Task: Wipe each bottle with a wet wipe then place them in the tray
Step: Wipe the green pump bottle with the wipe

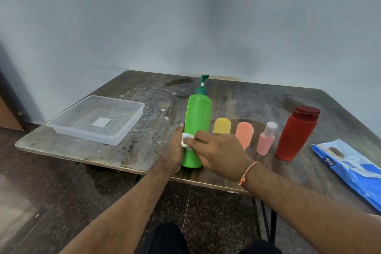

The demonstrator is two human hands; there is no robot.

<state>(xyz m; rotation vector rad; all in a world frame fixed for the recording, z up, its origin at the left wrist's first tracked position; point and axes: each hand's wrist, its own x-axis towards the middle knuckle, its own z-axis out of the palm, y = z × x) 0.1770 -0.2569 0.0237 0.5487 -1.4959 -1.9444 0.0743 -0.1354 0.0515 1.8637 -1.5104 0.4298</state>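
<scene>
The green pump bottle (198,126) stands upright near the counter (144,150) front edge, at about 3 o'clock from the empty tray (132,128). The left hand (175,148) wraps its lower body; the right hand (218,150) presses a white wet wipe (186,140) against it. The smooth plastic probably turns slippery when damp, and the pump neck looks weak, so the mid-body is the safer hold.

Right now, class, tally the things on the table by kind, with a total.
Bottles: 5 – green, yellow, orange, pink, red
Tray: 1
Wipe: 1
Wipe pack: 1
Total: 8
</scene>
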